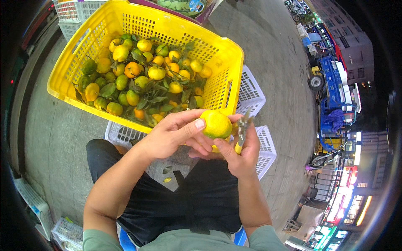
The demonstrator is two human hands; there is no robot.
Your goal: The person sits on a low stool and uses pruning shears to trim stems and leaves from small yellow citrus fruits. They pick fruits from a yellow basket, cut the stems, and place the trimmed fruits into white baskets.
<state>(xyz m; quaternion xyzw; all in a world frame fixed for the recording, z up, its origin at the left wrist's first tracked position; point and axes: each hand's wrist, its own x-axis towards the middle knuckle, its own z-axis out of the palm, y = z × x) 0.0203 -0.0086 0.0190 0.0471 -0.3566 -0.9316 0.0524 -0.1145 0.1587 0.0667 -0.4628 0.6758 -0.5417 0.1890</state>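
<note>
A yellow-green mandarin (216,124) is held between the thumb and fingers of my left hand (176,133), above my lap. Small pruning snips (240,133) with a coiled spring and a yellow handle lie in the grip of my right hand (243,153); their blades point up and look blurred. My right thumb touches the underside of the fruit. Just beyond both hands stands a yellow perforated plastic crate (143,124), part filled with green, yellow and orange mandarins (156,73) and dark leaves (107,90).
White plastic baskets stand beside the crate (251,91), near my right forearm (265,150) and by my left knee (121,131). A watermelon (183,6) sits in a box at the top. Fallen leaves (167,180) lie on the paving. A blue cargo vehicle (333,91) is at the far right.
</note>
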